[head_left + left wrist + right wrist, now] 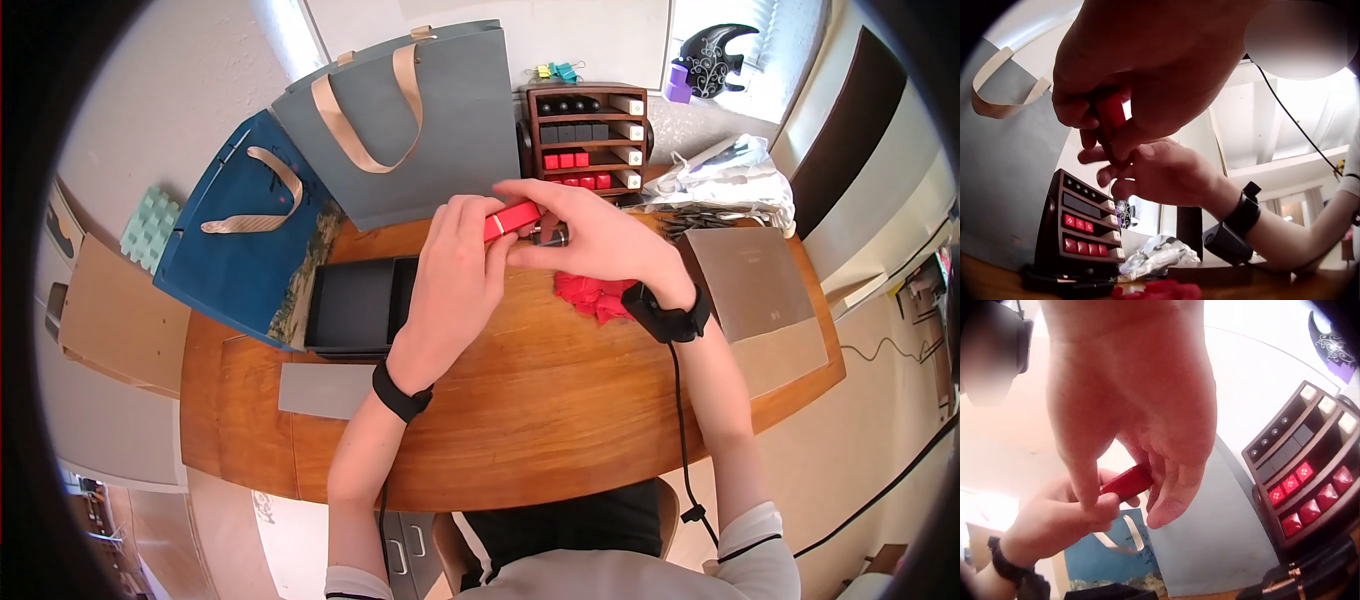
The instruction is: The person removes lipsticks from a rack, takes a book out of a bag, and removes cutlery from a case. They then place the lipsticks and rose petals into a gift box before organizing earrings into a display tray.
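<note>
A small red lipstick tube (516, 219) with a gold band is pinched in the fingers and thumb of my left hand (455, 265), raised over the table. My right hand (600, 235) is right beside its far end, fingers loosely bent and spread from the thumb. In the right wrist view the red tube (1129, 482) crosses the gap between the right thumb and fingers. From the left wrist side, the right hand (1169, 172) shows relaxed fingers just past the tube's end. Black tubes with gold bands (1294, 578) lie on the table behind.
A brown rack (590, 89) with rows of black and red tubes stands at the back. Grey (455, 110) and blue (215, 240) gift bags stand left, an open black box (350, 305) before them. Red shredded filler (590, 295) and crumpled plastic (735, 180) lie right.
</note>
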`<move>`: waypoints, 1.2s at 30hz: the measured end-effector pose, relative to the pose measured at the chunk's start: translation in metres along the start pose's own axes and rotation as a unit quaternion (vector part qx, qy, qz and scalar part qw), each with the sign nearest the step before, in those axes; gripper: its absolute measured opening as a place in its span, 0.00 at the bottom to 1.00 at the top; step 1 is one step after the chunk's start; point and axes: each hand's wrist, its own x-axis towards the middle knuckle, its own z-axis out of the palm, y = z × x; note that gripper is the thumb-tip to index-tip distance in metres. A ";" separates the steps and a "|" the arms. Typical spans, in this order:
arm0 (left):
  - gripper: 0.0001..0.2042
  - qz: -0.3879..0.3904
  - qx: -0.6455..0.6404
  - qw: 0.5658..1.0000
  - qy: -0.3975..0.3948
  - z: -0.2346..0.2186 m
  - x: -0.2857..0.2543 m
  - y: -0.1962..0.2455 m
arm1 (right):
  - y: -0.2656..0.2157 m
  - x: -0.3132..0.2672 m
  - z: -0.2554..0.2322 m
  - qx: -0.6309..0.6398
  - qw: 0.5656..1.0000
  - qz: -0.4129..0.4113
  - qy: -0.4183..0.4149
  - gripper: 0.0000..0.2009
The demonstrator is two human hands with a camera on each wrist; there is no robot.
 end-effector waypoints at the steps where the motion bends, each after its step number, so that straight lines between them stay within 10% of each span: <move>1: 0.12 -0.002 0.004 1.000 -0.001 -0.001 0.000 0.000 | 0.000 0.000 -0.005 -0.007 1.000 0.021 -0.013 0.29; 24: 0.14 -0.017 0.003 0.997 -0.072 -0.008 0.000 0.004 | 0.003 -0.005 -0.016 0.139 0.984 0.107 -0.045 0.16; 36: 0.29 -0.091 0.037 0.982 -0.160 -0.004 -0.007 -0.001 | 0.013 -0.009 -0.027 0.000 0.991 0.132 0.009 0.12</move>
